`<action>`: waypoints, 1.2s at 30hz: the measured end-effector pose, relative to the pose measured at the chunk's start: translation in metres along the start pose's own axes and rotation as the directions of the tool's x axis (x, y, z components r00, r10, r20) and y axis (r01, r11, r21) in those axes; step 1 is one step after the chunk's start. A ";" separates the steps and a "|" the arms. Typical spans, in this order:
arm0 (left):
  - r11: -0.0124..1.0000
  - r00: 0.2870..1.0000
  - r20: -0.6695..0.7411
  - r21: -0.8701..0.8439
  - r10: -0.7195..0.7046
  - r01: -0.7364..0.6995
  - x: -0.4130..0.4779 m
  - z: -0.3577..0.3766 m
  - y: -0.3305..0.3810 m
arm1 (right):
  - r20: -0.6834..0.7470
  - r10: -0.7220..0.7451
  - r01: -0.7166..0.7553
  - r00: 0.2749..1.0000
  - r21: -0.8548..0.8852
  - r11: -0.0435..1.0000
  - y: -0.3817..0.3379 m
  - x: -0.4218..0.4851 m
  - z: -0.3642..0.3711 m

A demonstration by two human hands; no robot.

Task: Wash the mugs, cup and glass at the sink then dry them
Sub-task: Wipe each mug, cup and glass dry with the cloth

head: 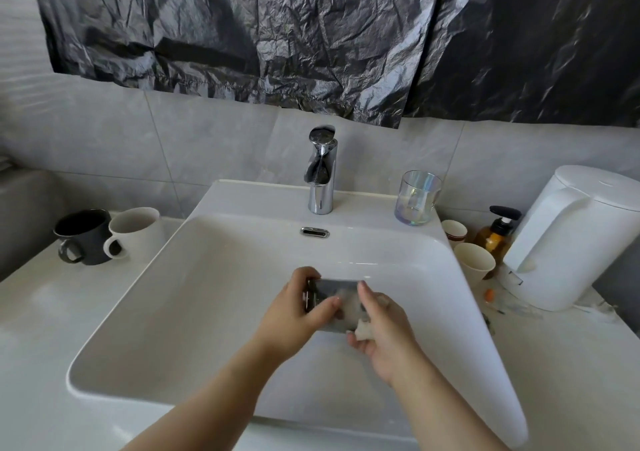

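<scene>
A crinkled black plastic sheet [311, 35] covers the wall across the top of the frame, and below it the white sink [173, 312] fills the middle. A white kettle [581, 236] stands at the right edge, and the chrome tap [322, 173] rises at centre behind the basin with no stream showing from it. At the left, on the counter [41, 312], a dark mug [83, 236] and a white mug [138, 232] stand upright and touching. An iridescent glass [417, 198] stands on the sink's back ledge, right of the tap. Just below it are two paper cups [472, 263] and an amber pump bottle [495, 236]. Low in the centre, over the basin, the left hand [294, 315] grips a dark cup [329, 298] that lies on its side, its mouth toward the left. The right hand [384, 333] is curled round a pale, sudsy sponge or cloth [363, 329] and presses it against the cup's wall. The step in hand looks like the soaping of the first piece, with both mugs and the glass apparently untouched. The next move probably calls for turning the wet, slippery cup in a firm grasp, then freeing a hand to open the tap and rinse.
</scene>
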State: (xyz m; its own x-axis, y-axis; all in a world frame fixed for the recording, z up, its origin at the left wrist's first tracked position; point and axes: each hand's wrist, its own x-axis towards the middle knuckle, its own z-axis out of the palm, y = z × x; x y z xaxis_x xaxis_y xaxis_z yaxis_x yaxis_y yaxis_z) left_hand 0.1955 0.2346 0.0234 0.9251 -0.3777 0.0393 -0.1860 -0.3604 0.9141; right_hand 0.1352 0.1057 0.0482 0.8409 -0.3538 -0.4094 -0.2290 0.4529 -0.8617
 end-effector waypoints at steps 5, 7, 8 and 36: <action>0.975 0.986 -0.147 0.220 0.074 -0.040 0.005 0.006 -0.007 | -0.181 0.057 0.034 0.982 0.464 0.885 -0.009 0.006 -0.014; 0.986 0.979 -0.200 0.170 0.034 0.000 0.010 -0.002 -0.014 | -0.068 0.031 0.012 0.997 0.556 0.831 -0.010 0.008 -0.018; 0.991 0.977 -0.212 0.135 0.015 0.014 0.012 -0.005 -0.018 | 0.034 0.024 -0.038 0.999 0.535 0.844 -0.009 0.009 -0.018; 0.458 0.769 0.330 -0.650 -0.547 0.606 0.003 -0.010 0.010 | 0.217 -0.553 0.565 0.805 -0.567 0.599 0.016 -0.004 -0.001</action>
State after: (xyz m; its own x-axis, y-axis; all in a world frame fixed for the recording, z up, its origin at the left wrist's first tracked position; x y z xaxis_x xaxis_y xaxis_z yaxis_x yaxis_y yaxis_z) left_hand 0.2000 0.2382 0.0370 0.7038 -0.3747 -0.6035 0.6904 0.1608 0.7053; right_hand 0.1276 0.1137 0.0359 0.9096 -0.3573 0.2121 0.0597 -0.3927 -0.9177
